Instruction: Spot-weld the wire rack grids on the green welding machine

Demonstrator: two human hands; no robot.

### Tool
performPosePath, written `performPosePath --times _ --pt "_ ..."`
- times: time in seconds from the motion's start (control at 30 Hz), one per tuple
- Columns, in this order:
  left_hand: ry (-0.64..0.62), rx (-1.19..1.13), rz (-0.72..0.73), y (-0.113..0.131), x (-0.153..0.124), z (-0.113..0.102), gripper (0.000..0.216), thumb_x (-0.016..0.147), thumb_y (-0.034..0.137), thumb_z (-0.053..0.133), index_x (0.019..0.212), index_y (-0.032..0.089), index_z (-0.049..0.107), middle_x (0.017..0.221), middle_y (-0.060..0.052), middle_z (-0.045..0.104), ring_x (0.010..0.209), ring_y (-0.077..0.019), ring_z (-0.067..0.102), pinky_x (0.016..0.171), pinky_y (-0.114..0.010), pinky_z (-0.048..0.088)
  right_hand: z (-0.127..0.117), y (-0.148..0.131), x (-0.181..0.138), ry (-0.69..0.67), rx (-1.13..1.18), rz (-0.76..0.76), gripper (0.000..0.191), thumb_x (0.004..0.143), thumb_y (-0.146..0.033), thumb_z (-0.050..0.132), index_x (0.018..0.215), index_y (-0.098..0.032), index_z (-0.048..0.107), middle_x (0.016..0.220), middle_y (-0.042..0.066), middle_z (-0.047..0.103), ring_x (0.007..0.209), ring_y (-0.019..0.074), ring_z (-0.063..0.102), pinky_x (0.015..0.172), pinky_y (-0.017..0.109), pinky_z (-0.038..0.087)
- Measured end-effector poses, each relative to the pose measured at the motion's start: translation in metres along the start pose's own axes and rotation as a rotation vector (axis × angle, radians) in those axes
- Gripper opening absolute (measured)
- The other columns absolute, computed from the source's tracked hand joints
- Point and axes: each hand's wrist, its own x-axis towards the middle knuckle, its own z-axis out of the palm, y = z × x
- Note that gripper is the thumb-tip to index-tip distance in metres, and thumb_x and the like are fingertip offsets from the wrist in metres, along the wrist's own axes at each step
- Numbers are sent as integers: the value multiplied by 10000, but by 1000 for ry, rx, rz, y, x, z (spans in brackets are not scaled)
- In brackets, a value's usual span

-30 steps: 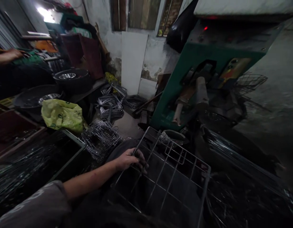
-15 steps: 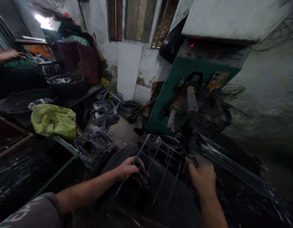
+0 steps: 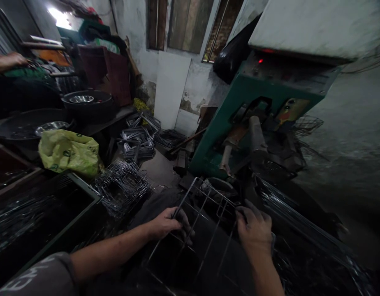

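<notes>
Wire rack (image 3: 209, 246) is lying tilted over the person's dark-clothed lap, between both hands. Left hand (image 3: 174, 224) is gripping the rack's left side wire, fingers clamped around it. Right hand (image 3: 254, 226) is holding the far edge near the small wire loop, fingers closing on the wire and hiding part of it. Green machine (image 3: 219, 131) is standing beyond the rack. Heaped wire frames (image 3: 123, 187) are resting left of it, near a yellow-green bag (image 3: 69, 153).
</notes>
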Motion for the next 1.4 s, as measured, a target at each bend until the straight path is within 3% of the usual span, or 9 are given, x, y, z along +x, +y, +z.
performPosePath --times 0.37,0.7,0.83,1.03,1.2,1.4 --pt "22 0 -5 -1 -2 -1 195 701 116 648 860 120 535 857 -156 725 711 -295 714 548 -308 537 12 1 -7 60 6 -51 360 927 -383 397 858 -161 673 1076 142 636 969 278 515 842 443 419" --pt "61 -18 -24 10 5 16 237 617 84 545 832 146 466 828 -137 719 694 -309 709 533 -340 527 -1 0 10 95 -143 -95 421 940 -374 343 875 -184 713 1163 118 623 927 282 478 767 426 409" --pt "78 -15 -27 21 16 23 250 593 88 537 823 150 460 796 -119 707 684 -315 704 535 -356 523 -4 6 26 62 -215 -48 482 944 -423 291 890 -218 724 1201 88 621 963 310 481 726 430 372" --pt "73 -30 -4 26 36 22 231 610 122 538 822 152 454 810 -144 703 681 -328 700 507 -315 489 4 23 44 -31 -197 -2 472 929 -411 290 904 -243 730 1227 63 608 1039 313 485 830 459 362" --pt "63 -62 -11 29 45 20 239 600 114 538 820 155 455 796 -135 701 686 -327 700 515 -342 505 18 39 52 -101 -178 10 454 921 -397 289 954 -251 718 1185 67 616 1090 300 477 885 456 362" --pt "29 -84 -1 34 61 18 246 597 113 535 828 152 458 792 -143 710 668 -320 701 508 -354 520 31 57 65 -129 -145 -53 423 875 -385 330 919 -226 720 1015 84 677 1007 302 481 894 476 367"
